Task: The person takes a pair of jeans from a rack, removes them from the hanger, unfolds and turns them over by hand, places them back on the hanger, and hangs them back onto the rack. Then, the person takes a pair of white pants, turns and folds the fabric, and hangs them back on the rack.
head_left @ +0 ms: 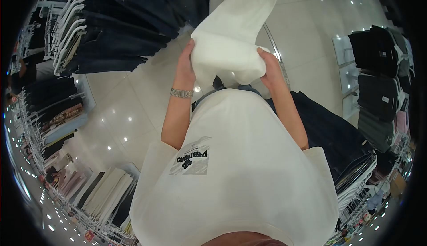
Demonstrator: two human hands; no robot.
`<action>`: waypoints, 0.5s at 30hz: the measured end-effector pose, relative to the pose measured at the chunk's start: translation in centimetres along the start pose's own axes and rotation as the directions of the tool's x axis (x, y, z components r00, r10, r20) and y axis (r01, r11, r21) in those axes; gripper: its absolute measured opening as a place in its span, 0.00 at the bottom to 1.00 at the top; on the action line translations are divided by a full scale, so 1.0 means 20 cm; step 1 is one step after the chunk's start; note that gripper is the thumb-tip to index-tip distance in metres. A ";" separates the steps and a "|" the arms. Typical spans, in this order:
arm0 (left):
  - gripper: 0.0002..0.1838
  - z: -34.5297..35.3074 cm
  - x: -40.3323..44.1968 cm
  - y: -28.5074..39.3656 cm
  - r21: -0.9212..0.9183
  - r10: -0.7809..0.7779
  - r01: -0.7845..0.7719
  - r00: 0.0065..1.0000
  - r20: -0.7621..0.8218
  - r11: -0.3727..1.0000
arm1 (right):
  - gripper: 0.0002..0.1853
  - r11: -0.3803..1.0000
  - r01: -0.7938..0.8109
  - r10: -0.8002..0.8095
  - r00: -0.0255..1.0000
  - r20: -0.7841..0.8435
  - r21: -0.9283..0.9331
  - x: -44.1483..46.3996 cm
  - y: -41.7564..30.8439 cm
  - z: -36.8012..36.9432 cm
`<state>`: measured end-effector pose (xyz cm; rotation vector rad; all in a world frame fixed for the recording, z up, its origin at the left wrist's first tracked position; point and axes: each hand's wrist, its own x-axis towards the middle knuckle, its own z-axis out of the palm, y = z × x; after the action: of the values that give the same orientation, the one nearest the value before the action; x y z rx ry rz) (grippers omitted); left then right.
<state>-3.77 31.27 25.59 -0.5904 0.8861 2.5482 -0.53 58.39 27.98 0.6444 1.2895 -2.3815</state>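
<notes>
A plain white garment, which looks like a pair of trousers (227,54), is stretched between my two hands in front of my waist. Its long part runs away from me to the top edge of the head view. My left hand (186,63), with a metal band at the wrist, grips the left side, thumb on top and fingers hidden behind the cloth. At the right side my right hand (269,68) grips it, its thumb pressed on a folded corner. The near edge sags in folds between the hands.
Dark jeans (109,46) hang on white hangers at the upper left, and more dark jeans (329,130) hang close by my right arm. Folded dark trousers (376,94) hang along the right. Light trousers (104,192) hang at the lower left. Underfoot are glossy floor tiles (129,99).
</notes>
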 end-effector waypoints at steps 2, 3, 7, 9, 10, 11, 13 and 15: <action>0.23 0.02 -0.05 0.02 -0.128 -0.037 0.060 0.983 0.180 0.990 | 0.23 0.999 -0.004 0.003 1.000 0.019 0.052 -0.02 -0.03 0.03; 0.23 -0.02 -0.04 -0.01 -0.138 -0.045 0.074 0.978 0.204 0.988 | 0.23 0.997 -0.001 -0.001 1.000 0.026 0.072 -0.03 -0.04 0.04; 0.23 -0.07 -0.08 -0.13 0.217 -0.032 -0.021 0.971 0.238 0.976 | 0.21 0.988 0.000 -0.002 1.000 0.015 0.157 -0.05 -0.07 0.04; 0.22 -0.04 -0.14 -0.17 0.321 -0.087 0.023 0.979 0.187 0.947 | 0.21 0.980 -0.022 0.021 1.000 0.007 0.198 -0.03 -0.07 0.03; 0.22 -0.03 -0.16 -0.18 0.239 -0.162 0.124 0.976 0.144 0.963 | 0.21 0.975 -0.041 0.040 0.999 0.012 0.216 -0.02 -0.07 0.00; 0.22 -0.03 -0.17 -0.19 0.150 -0.238 0.221 0.965 0.108 0.964 | 0.21 0.970 -0.061 0.059 0.998 0.018 0.234 0.00 -0.07 -0.02; 0.22 -0.04 -0.17 -0.20 0.216 -0.229 0.198 0.965 0.130 0.956 | 0.22 0.957 -0.081 0.072 0.996 0.044 0.279 0.01 -0.05 -0.04; 0.22 -0.03 -0.16 -0.20 0.259 -0.194 0.162 0.976 0.101 0.952 | 0.22 0.947 -0.090 0.079 0.996 0.046 0.307 0.01 -0.06 -0.03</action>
<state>0.92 33.02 24.79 -0.4078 1.0377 2.2400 -1.11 59.42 28.42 0.7281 0.8612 -2.5328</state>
